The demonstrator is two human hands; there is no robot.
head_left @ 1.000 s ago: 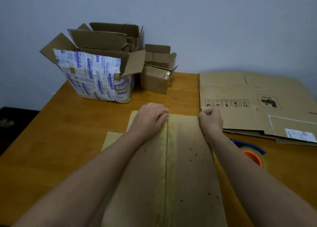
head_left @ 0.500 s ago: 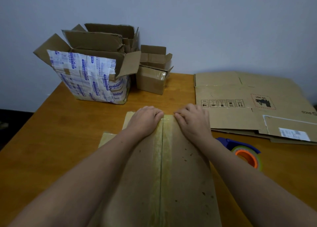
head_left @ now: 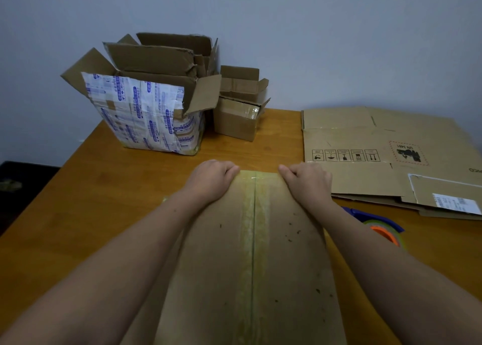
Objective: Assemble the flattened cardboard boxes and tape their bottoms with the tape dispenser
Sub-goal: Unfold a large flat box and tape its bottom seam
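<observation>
**A:** Orange-brown wooden counter [head_left: 104,188] against a pale grey wall [head_left: 313,44]. What lies on it?

**B:** A brown cardboard box [head_left: 287,279] lies right before the person, taped face up. A strip of yellowish clear tape [head_left: 257,214] covers its centre seam from the near edge to the far edge.

**A:** And the hands?

**B:** Both are at the box's far edge. The left hand [head_left: 211,181] sits just left of the strip and the right hand [head_left: 309,184] just right of it, so the tape runs between them.

**A:** How do the fingers lie?

**B:** Curled. The left fingers [head_left: 230,168] and the right fingers [head_left: 287,171] bend over the far edge and grip the box there. Their tips are hidden behind it.

**A:** Where is the dispenser?

**B:** A blue tape dispenser with an orange core [head_left: 383,227] lies on the counter. It is to the right of the right fingers and nearer the person, partly behind the right forearm and apart from both hands.

**A:** Anything else?

**B:** Flattened brown cardboard sheets [head_left: 391,135] lie stacked just right of the right fingers; I cannot tell whether they touch the hand. Beyond the left fingers, toward the wall, stands an open box wrapped in white and blue printed tape [head_left: 146,117]. A small open brown carton [head_left: 240,117] stands just beside it, beyond the gap between the two hands.
</observation>
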